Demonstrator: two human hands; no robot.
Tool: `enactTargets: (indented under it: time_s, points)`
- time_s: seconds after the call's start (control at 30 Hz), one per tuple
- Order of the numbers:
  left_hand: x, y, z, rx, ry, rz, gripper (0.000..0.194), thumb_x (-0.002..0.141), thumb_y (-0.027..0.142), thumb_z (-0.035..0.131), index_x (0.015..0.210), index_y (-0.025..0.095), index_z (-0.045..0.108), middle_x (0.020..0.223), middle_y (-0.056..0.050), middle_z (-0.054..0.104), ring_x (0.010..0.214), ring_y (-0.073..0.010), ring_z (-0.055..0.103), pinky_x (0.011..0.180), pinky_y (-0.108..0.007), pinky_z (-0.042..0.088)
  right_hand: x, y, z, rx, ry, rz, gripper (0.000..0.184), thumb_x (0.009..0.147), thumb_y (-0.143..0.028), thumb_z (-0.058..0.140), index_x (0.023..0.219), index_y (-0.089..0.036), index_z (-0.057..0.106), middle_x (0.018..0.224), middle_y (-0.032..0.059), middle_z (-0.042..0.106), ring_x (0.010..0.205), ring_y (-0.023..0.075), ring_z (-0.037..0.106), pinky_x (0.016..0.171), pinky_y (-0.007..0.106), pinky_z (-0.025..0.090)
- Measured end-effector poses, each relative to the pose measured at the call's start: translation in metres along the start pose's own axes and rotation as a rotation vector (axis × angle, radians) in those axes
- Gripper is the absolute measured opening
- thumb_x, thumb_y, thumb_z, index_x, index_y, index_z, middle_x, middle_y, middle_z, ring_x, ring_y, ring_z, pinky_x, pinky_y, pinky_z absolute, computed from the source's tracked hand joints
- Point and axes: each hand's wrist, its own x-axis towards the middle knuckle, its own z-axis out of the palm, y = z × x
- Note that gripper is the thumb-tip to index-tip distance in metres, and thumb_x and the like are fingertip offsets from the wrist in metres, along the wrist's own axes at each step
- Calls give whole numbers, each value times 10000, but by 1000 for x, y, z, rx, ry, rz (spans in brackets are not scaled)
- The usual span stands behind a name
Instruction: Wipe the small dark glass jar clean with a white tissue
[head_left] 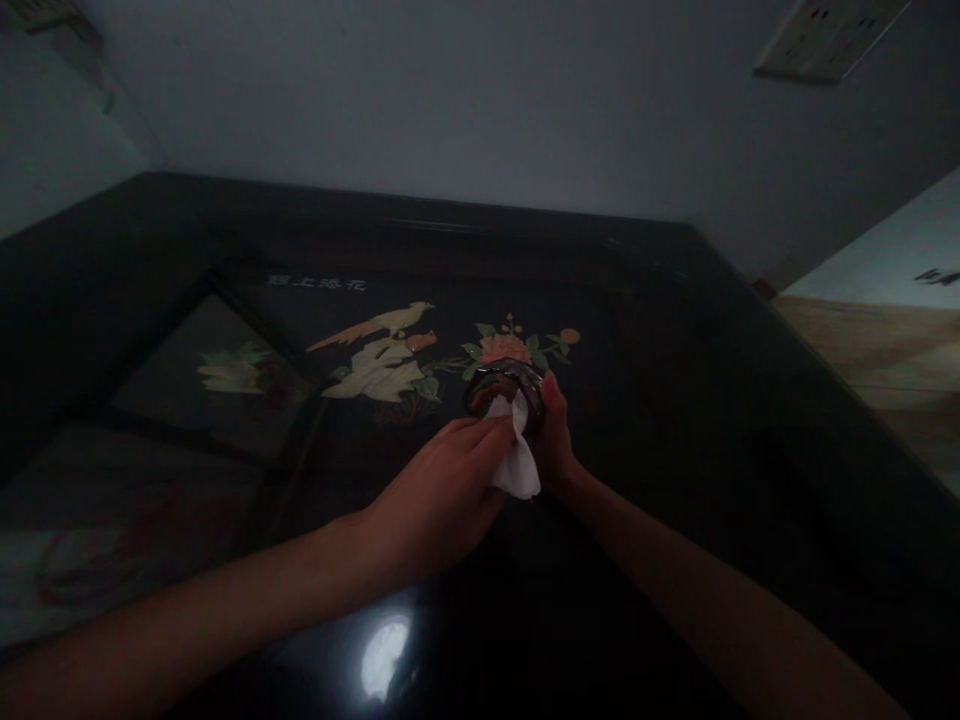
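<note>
My left hand (pixel 457 485) pinches a crumpled white tissue (pixel 517 470) and presses it at the near side of a round, shiny cup (pixel 529 378) that looks like dark or clear glass. Around the cup's right side my right hand (pixel 553 430) is closed, with the thumb near the rim. Both hands meet over the middle of a glossy black tabletop (pixel 660 420). Hidden behind the hands are the cup's base and the right fingers, so I cannot tell whether the cup touches the table.
Inlaid birds (pixel 379 370), a pink flower (pixel 504 347) and pale characters decorate the tabletop. A wall (pixel 450 100) rises behind its far edge, with a socket plate (pixel 829 38) at upper right. Light wooden flooring (pixel 877 350) shows at right. The dim surface carries reflections.
</note>
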Motion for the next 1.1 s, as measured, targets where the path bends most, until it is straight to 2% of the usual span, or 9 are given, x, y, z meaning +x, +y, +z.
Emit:
enactTargets:
  time_s: [0.17,0.33,0.5,0.7,0.8,0.93,1.03,1.1]
  points:
    - [-2,-4,11,135,52,84,400,799,54,447,1197,91,477,1214,-152,624,1183,-237,558,1030,-383,449,2,3,-1,13,79,26,589,673,-735,480,928,-236,662,836,62,721,1012,294,643,805,418,551]
    - [1,-12,20,380,74,188,410,829,142,492,1217,11,484,1330,-246,548,1323,-293,444,1098,-446,384,-1,3,-4,35,27,66,605,687,-740,500,962,-231,677,872,61,729,1025,292,643,858,430,530]
    - [2,-15,21,590,204,236,389,868,205,494,1185,-13,551,1303,-230,583,1297,-297,477,1102,-418,387,-1,6,-7,41,20,44,595,747,-719,480,1023,-233,682,940,55,735,1047,269,639,887,409,517]
    - [-1,-6,11,851,233,228,344,861,36,402,1123,-43,610,1207,-222,651,1163,-267,604,1033,-359,458,-1,6,-5,25,14,-15,519,763,-685,488,990,-262,683,976,48,728,1086,267,618,869,405,523]
    - [-2,-3,5,814,223,266,312,863,21,396,1052,-8,643,1108,-197,704,1045,-233,670,972,-327,497,-2,5,-3,25,-15,9,550,720,-723,489,941,-260,686,918,50,729,1039,281,634,838,411,529]
    - [-1,-7,3,579,154,279,232,864,35,438,962,67,646,928,-121,750,874,-191,714,884,-305,545,-5,-1,0,11,-30,60,570,688,-730,503,935,-246,677,872,58,727,1002,291,645,827,422,531]
    - [0,-12,8,412,155,277,234,869,49,434,1020,60,612,1032,-139,727,1012,-189,680,952,-302,517,-4,-4,0,33,-29,76,584,676,-733,501,946,-240,661,870,64,722,999,292,646,833,429,529]
    - [2,-16,13,420,182,286,271,881,65,421,1095,34,585,1178,-183,671,1176,-206,595,1030,-330,465,-3,-4,-1,47,-25,76,590,683,-735,483,949,-238,655,873,67,719,1011,288,643,843,429,528]
